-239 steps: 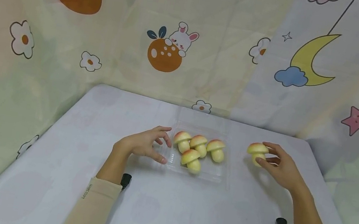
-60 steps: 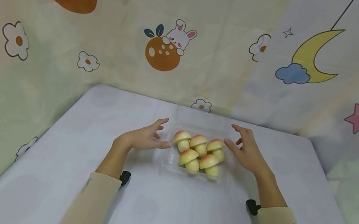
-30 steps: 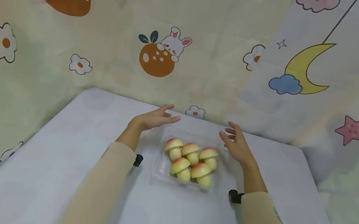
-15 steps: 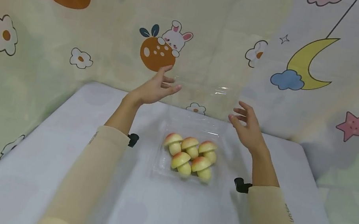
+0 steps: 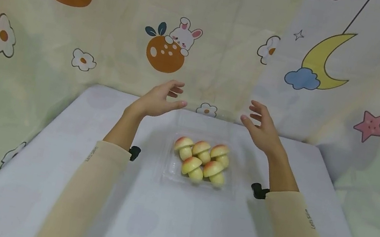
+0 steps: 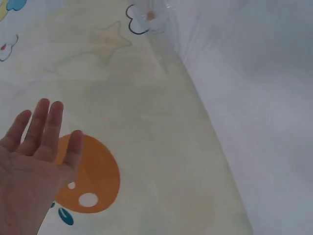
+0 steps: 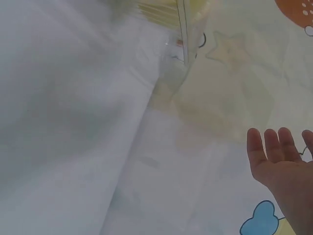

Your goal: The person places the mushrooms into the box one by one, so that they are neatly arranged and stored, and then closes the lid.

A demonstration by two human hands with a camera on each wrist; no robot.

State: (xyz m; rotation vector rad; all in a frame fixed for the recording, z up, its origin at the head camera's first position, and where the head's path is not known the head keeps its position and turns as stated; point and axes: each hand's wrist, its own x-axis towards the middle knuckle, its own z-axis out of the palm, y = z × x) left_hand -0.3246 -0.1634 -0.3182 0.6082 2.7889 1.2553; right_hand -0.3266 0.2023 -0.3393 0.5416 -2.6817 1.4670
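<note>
Several yellow mushroom-shaped pieces (image 5: 201,150) with reddish caps lie in two rows inside a clear plastic box (image 5: 167,167) in the head view. Its clear lid (image 5: 205,129) extends toward the back and is hard to make out. My left hand (image 5: 159,98) is raised beyond the box's back left, fingers loosely bent, thumb apart. Opposite it, my right hand (image 5: 264,129) is raised at the back right in a similar pose. Neither hand visibly holds anything. Both wrist views show the left palm (image 6: 34,171) and right palm (image 7: 283,171) with fingers extended.
A white-covered table (image 5: 164,220) carries the box. Behind it hangs a printed cloth (image 5: 223,56) with rabbits, flowers and a moon, close to the table's back edge.
Eight seconds ago my right hand held a mushroom-shaped piece; now another lies in the box. Both hands went to the back and rose. The lid, seen upright half a second ago, appears lower.
</note>
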